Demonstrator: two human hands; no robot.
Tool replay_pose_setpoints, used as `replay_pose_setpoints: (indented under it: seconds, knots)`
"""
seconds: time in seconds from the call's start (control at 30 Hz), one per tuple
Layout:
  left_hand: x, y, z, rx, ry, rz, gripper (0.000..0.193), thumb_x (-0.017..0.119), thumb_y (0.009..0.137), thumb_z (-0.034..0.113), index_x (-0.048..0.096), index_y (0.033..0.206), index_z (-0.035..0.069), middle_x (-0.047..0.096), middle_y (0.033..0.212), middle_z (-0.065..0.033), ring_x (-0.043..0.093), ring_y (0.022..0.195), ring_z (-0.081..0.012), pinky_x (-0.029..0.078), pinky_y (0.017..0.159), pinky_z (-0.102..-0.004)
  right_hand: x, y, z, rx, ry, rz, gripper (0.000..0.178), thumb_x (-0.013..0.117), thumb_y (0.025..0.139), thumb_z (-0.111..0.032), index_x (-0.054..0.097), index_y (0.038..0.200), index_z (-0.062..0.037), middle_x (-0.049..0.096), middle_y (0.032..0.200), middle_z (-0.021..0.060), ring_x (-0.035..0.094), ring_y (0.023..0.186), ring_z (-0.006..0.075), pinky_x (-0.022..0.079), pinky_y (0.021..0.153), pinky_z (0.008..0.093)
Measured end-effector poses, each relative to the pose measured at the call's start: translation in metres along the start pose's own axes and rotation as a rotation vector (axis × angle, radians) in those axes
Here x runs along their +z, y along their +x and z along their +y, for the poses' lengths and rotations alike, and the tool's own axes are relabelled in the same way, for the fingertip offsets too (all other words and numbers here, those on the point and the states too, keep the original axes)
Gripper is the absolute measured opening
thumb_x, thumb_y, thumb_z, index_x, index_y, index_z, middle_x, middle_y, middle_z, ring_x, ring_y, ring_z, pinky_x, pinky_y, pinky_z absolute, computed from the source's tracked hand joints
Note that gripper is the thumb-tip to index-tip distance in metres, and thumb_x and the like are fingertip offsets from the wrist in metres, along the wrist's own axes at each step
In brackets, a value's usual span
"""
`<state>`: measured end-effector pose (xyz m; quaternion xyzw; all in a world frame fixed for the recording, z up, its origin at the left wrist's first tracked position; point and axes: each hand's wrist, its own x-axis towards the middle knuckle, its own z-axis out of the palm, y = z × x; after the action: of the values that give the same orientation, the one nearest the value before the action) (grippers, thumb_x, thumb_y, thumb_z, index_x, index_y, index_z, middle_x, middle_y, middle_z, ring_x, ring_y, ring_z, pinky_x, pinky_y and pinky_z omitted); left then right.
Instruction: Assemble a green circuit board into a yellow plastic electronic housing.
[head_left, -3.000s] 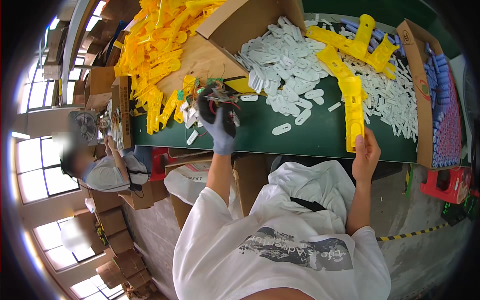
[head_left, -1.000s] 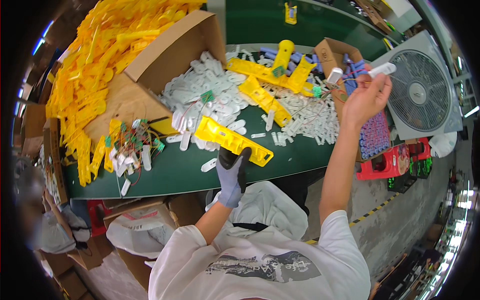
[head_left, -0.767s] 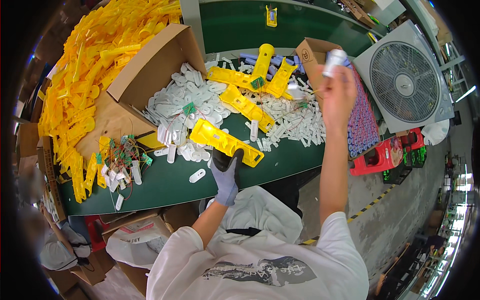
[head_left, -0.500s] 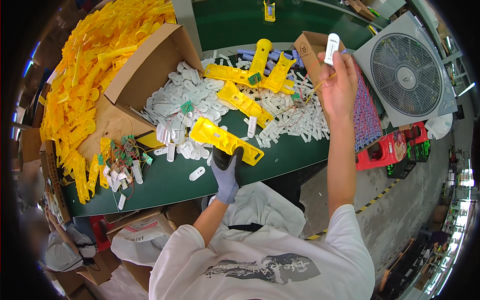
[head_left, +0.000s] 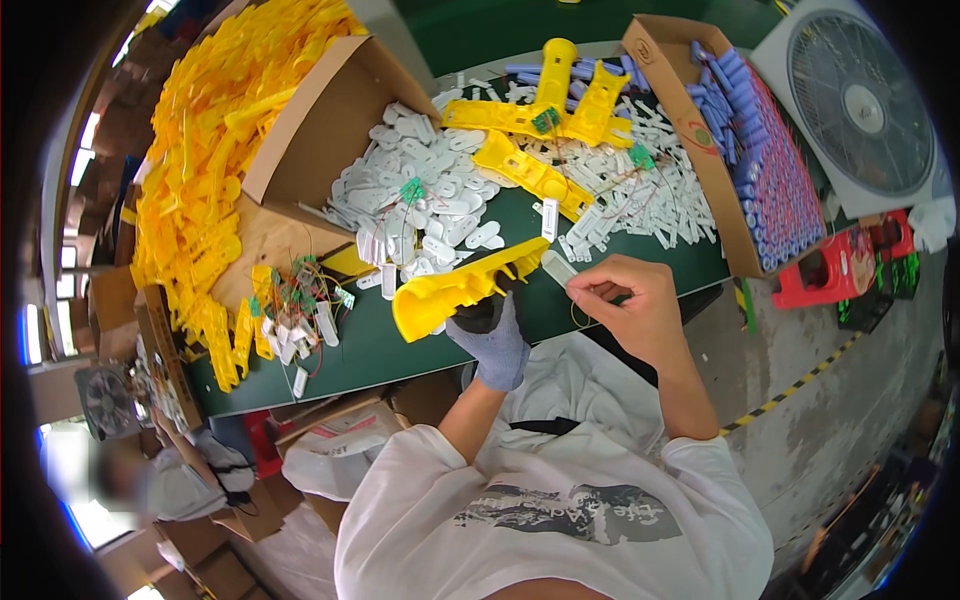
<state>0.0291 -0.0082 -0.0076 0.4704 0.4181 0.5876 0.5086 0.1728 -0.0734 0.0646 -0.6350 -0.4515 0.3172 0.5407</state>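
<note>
Green tabletop [head_left: 375, 346] spans the frame's middle, a grey fan [head_left: 860, 110] at upper right. Near centre, the gloved left hand [head_left: 497, 345] curls closed on a yellow shell [head_left: 430, 298]; the right hand [head_left: 635, 305], fingertips together, pinches a white piece [head_left: 557, 267] just beside it.

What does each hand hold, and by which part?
Left hand: yellow shell, by its near side. Right hand: white oblong piece, pinched at its lower end.

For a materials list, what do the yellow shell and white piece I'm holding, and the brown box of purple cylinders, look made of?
Yellow shell: likely molded plastic, semi-glossy, uniformly colored with ribs. White piece: probably smooth plastic, going by its even surface. Brown box: apparently cardboard, matte, with flat panels.
</note>
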Motion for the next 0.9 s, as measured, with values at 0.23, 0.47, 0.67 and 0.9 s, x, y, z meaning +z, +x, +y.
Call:
replay_pose_setpoints:
  seconds: [0.23,0.47,0.67,0.9]
  knots:
    - [-0.013,-0.009,-0.03,0.255,0.056,-0.109,0.06,0.059,0.079,-0.014,0.035,0.132,0.002,0.047,0.129,-0.0141,0.054,0.111,-0.0248,0.045,0.1,-0.0399,0.002,0.002,0.01,0.116,0.028,0.026,0.023,0.076,0.075,-0.003,0.066,0.096,-0.0008,0.068,0.073,0.0073,0.061,0.061,0.005,0.048,0.056,0.0193]
    - [0.005,0.008,0.023,0.136,-0.101,-0.281,0.041,0.062,0.087,0.006,0.05,0.126,-0.001,0.057,0.123,-0.0128,0.059,0.105,-0.025,0.047,0.091,-0.0369,0.017,-0.004,0.03,-0.011,0.241,0.231,0.032,0.079,0.074,-0.006,0.064,0.101,-0.0039,0.065,0.071,0.0038,0.06,0.059,0.0062,0.047,0.056,0.019]
    - [0.013,0.006,0.037,-0.592,-0.472,-0.439,0.036,0.055,0.094,0.009,0.046,0.128,0.003,0.053,0.128,-0.0131,0.055,0.113,-0.0232,0.046,0.096,-0.0375,0.029,0.004,0.059,-0.383,0.092,0.427,0.035,0.082,0.071,-0.012,0.065,0.1,-0.004,0.057,0.065,0.0012,0.052,0.052,0.0057,0.042,0.05,0.0204]
    - [0.008,0.016,0.02,-0.647,-0.532,-0.482,0.03,0.059,0.091,0.004,0.052,0.119,0.002,0.057,0.119,-0.0117,0.055,0.109,-0.0202,0.044,0.096,-0.0344,0.021,-0.008,0.054,-0.152,0.073,0.344,0.031,0.08,0.072,-0.014,0.066,0.098,-0.0028,0.053,0.066,0.0003,0.045,0.056,0.0054,0.035,0.05,0.0207]
